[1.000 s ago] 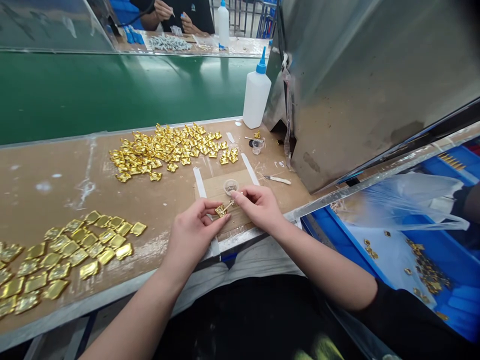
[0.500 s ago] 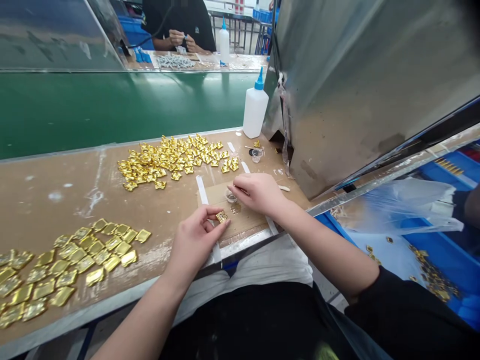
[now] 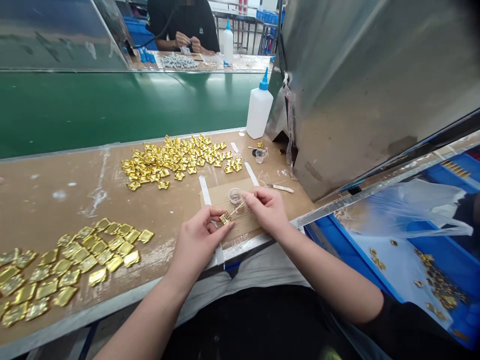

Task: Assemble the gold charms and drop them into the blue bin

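Head view: near the counter's front edge, left hand pinches a gold piece between thumb and forefinger; right hand pinches a thin stick touching it, beside a small cup. Bare counter lies leftward.

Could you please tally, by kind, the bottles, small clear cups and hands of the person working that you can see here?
Bottles: 2, one on the bench, one at the far table
Cups: 2, near and far
Hands: 2, left pinching a gold piece, right holding a thin stick
Total: 6
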Demonstrator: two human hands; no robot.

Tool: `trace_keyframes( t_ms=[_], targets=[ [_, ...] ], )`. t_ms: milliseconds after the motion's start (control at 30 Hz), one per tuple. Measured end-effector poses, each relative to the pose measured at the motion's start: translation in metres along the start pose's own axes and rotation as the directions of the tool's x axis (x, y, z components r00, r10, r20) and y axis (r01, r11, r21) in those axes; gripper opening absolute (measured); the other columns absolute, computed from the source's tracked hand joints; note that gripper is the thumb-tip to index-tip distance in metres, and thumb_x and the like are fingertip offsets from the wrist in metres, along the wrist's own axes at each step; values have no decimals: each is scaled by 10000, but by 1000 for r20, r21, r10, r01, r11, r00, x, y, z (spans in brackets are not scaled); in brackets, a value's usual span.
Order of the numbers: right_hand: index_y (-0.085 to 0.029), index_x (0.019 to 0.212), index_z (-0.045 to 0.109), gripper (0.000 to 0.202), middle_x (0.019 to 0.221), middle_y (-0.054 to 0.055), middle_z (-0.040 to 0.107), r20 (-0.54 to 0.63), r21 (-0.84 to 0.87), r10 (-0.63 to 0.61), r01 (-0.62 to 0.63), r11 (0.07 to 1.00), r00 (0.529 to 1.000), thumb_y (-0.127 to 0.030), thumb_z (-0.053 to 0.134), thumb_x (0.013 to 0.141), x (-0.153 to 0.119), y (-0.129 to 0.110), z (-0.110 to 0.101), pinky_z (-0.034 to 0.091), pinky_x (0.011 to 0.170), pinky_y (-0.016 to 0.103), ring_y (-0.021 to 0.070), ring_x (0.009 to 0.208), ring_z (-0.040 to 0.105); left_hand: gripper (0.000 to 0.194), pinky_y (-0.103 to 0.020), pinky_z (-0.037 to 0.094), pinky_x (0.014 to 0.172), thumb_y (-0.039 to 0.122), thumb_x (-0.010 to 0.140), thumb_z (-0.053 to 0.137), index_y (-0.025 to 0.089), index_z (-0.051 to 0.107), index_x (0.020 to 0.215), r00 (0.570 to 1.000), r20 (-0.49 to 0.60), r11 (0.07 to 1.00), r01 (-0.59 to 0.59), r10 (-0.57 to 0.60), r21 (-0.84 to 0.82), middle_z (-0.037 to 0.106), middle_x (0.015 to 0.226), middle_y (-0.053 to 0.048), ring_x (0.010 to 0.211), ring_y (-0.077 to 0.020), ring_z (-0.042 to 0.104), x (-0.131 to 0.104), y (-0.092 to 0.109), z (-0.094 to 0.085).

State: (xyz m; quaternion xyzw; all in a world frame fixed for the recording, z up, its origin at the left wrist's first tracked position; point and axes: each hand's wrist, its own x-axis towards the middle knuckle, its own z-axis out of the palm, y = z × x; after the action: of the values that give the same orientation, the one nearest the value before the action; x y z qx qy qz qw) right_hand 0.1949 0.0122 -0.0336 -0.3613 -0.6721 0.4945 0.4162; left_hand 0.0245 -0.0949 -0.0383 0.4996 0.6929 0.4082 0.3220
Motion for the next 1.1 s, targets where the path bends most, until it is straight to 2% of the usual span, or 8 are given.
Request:
trace_keyframes(
  t_ms=[100,300,500,1100],
  targets=[
    [-210,603,471,496,600,-37,389,49,-18,-13,14,1000,999,-523,645,947,-8,0,5,306,579,283,124,592,362,289,-253,388,531,458,854,808,237,724,1020,1000,2,1000,-9,9,7,594,579,71,487,-141,522,0,-1,0],
    [-206,625,475,489,632,-31,393,92,-45,-18,22,999,996,-515,633,970,-5,2,6,325,590,275,125,617,381,275,-257,393,540,445,848,811,239,722,1007,1000,-7,999,-22,23,29,603,587,73,489,-137,516,-1,1,0],
    [-206,629,483,496,626,-35,394,95,-72,-37,44,996,995,-529,631,976,-6,5,8,331,584,271,121,606,381,260,-255,385,534,441,857,800,240,711,996,1000,-6,999,-29,29,41,574,554,81,488,-141,515,-1,1,-1],
    [-204,630,456,452,626,-43,374,121,-93,-90,101,991,989,-413,629,992,-9,7,7,288,583,282,116,607,368,240,-239,387,539,411,874,817,251,705,1014,999,-10,999,-40,40,33,577,567,97,497,-123,511,0,-4,0]
  ],
)
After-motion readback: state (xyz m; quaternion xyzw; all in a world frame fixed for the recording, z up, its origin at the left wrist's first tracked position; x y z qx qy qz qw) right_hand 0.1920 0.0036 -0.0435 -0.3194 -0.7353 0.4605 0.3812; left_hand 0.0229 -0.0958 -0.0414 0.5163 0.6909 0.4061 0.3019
